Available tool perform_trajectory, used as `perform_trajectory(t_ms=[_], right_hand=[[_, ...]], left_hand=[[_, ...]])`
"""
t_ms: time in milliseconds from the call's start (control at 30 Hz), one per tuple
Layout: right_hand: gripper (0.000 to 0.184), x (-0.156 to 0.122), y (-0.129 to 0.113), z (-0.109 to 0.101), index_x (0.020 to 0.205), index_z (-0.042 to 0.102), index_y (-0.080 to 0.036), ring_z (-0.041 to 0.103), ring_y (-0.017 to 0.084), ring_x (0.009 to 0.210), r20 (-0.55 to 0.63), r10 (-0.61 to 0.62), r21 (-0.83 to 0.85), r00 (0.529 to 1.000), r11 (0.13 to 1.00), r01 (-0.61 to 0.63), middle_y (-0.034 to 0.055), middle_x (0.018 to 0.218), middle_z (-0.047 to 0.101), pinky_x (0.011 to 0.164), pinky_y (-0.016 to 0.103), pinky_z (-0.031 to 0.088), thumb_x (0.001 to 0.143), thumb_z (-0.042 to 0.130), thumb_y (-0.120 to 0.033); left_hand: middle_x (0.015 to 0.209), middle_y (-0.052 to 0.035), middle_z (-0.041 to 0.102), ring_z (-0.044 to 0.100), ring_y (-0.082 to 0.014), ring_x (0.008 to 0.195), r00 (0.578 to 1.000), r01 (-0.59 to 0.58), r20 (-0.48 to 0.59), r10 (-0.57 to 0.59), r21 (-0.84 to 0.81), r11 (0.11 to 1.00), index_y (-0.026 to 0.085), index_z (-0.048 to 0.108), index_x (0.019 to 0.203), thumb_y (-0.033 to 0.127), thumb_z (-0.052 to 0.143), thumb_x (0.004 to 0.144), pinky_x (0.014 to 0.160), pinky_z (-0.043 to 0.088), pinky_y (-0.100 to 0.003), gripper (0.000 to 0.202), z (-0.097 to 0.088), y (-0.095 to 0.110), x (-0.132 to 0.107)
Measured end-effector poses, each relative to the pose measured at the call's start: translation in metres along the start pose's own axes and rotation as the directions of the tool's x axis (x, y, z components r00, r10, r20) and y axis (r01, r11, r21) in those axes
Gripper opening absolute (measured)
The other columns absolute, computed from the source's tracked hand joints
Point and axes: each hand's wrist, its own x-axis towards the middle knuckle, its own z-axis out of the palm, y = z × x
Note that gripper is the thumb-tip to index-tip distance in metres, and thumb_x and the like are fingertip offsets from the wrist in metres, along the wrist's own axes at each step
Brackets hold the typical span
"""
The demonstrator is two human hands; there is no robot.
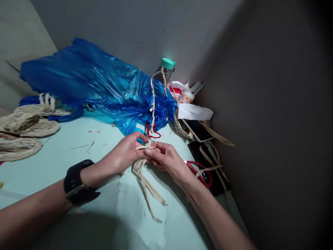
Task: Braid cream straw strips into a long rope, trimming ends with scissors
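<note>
Both my hands meet at the middle of the table around pale, dried plant-fibre strips (147,185). My left hand (130,149) has its fingers closed around the strips from the left. From the right, my right hand (166,156) pinches a strip between thumb and fingers. Above the hands, a braided fibre cord (153,104) runs up and bends over near the blue bag. A red cord (155,134) loops around the lower end of the braid. Loose strip ends hang below my hands onto the table. The fingertips' exact grip is partly hidden.
A crumpled blue plastic bag (104,83) lies along the back wall. Woven fibre slippers (28,125) sit at left. Behind stand a green-lidded bottle (168,64) and paper cup (186,97). At right are a phone (198,130), red-handled scissors (208,178) and a black tablet-like slab (220,187).
</note>
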Motion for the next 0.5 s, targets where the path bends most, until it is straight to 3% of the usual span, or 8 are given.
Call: perform_trajectory(t_ms=[100, 167, 300, 500], right_hand=[[0.032, 0.001, 0.002, -0.001, 0.075, 0.055, -0.017, 0.027, 0.006, 0.042, -0.019, -0.018, -0.038, 1.0, 0.999, 0.017, -0.0075, 0.051, 0.046, 0.043, 0.021, 0.018, 0.08, 0.067, -0.047], [0.029, 0.001, 0.003, 0.0, 0.071, 0.054, -0.017, 0.028, 0.006, 0.044, -0.045, -0.041, -0.05, 0.998, 0.998, 0.039, -0.007, 0.051, 0.046, 0.044, 0.021, 0.019, 0.083, 0.063, -0.043], [0.022, 0.002, 0.005, 0.003, 0.072, 0.054, -0.017, 0.033, 0.007, 0.046, -0.103, -0.058, -0.071, 0.993, 0.996, 0.051, -0.0053, 0.053, 0.05, 0.046, 0.02, 0.022, 0.082, 0.06, -0.035], [0.019, 0.003, 0.008, 0.007, 0.078, 0.055, -0.018, 0.042, 0.009, 0.05, -0.134, -0.089, -0.036, 0.987, 0.996, 0.085, -0.0008, 0.061, 0.062, 0.047, 0.02, 0.028, 0.08, 0.061, -0.036]], left_hand=[[0.071, 0.0001, 0.072, 0.069, -0.0251, 0.074, 0.988, -0.11, -0.058, 0.141, 0.368, 0.923, 0.023, 0.051, 0.1, 0.024, 0.06, 0.077, 0.067, 0.045, -0.032, 0.024, -0.001, 0.003, -0.005], [0.074, 0.0003, 0.072, 0.068, -0.0249, 0.077, 0.975, -0.154, -0.055, 0.213, 0.521, 0.84, 0.023, 0.053, 0.102, 0.022, 0.056, 0.079, 0.067, 0.043, -0.031, 0.024, 0.0, 0.005, -0.007], [0.081, -0.0012, 0.072, 0.067, -0.0255, 0.083, 0.963, -0.191, -0.034, 0.268, 0.616, 0.765, 0.024, 0.055, 0.105, 0.022, 0.054, 0.082, 0.068, 0.041, -0.03, 0.022, 0.0, 0.005, -0.009], [0.081, -0.0035, 0.068, 0.062, -0.0244, 0.077, 0.955, -0.171, -0.023, 0.295, 0.772, 0.612, 0.023, 0.062, 0.09, 0.027, 0.048, 0.089, 0.067, 0.038, -0.032, 0.015, -0.001, 0.007, -0.015]])
